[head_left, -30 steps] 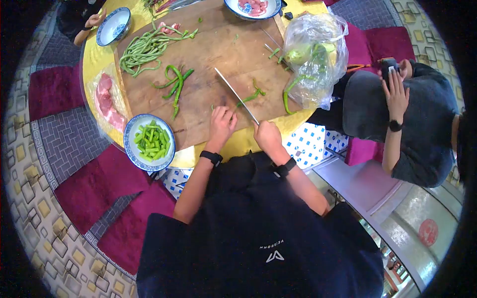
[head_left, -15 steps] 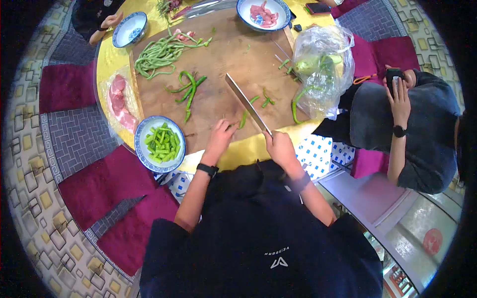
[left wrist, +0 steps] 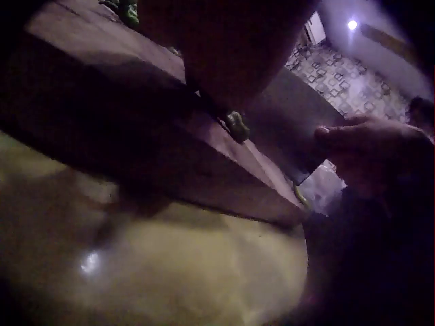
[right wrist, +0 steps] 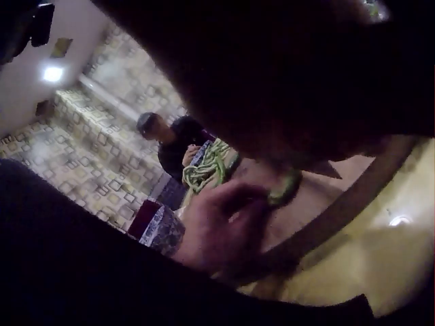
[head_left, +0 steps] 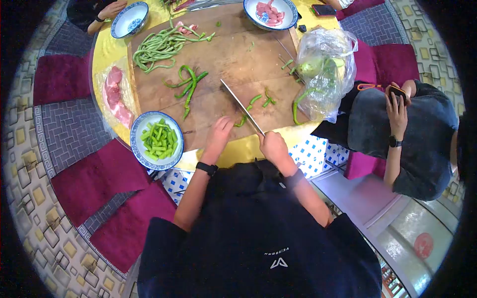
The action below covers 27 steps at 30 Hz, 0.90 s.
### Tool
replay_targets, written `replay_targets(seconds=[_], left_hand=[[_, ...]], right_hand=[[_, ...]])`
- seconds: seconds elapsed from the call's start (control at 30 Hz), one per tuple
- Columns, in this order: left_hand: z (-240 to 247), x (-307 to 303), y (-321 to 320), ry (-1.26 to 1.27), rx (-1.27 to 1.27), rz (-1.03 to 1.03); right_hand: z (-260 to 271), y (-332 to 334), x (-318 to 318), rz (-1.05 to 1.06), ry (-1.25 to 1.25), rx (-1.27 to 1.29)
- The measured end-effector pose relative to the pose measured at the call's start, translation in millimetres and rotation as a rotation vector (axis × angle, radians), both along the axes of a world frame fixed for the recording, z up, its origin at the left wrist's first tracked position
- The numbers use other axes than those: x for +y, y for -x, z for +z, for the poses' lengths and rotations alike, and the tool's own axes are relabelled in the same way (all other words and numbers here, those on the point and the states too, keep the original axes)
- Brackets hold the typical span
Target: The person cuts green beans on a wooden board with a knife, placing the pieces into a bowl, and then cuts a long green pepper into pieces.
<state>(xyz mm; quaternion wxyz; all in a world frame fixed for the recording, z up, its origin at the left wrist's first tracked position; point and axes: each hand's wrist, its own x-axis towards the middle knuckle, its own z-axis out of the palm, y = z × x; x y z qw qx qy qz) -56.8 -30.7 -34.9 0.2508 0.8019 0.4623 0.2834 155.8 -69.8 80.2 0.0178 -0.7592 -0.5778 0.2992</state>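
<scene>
As the right hand point(head_left: 273, 147) wraps its fingers round the knife point(head_left: 242, 105) in the head view, the pepper point(head_left: 242, 121) lies just left of it. Left wrist view: keep that blade point(left wrist: 289, 119) upright. Right wrist view: the left hand point(right wrist: 217, 227) pinches the pepper; best tuck those fingertips back.

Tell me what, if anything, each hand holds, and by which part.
The right hand holds the cleaver by its handle. The left hand is at one end of a green pepper; whether it grips is unclear.
</scene>
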Motion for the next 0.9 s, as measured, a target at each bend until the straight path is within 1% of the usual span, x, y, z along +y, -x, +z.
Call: replay_targets(seconds=[0.1,0.17,0.3,0.4,0.5,0.6,0.7,0.8,0.9], left_hand=[[21,0,1,-0.091,0.025,0.078],[36,4,7,-0.116,0.064,0.061],[36,4,21,-0.092,0.163,0.01],[12,4,14,-0.034,0.03,0.095],[15,8,3,-0.051,-0.011,0.086],[18,7,-6,-0.026,-0.063,0.136],[17,8,-7,-0.05,-0.094,0.132],[13,6,-6,-0.059,-0.095,0.136],[14,3,-6,-0.036,-0.142,0.151]], right_hand=[[-8,1,12,0.027,0.055,-0.004],[-13,-3,11,-0.002,0.047,0.013],[-11,-6,8,-0.023,-0.049,0.1],[-1,-10,-2,-0.008,-0.103,0.064],[25,-8,-11,-0.041,-0.061,0.077],[22,-3,-17,0.002,-0.061,0.1],[18,5,-13,0.035,-0.043,0.057],[7,8,-12,0.052,-0.056,0.07],[2,9,-8,0.075,-0.019,0.022]])
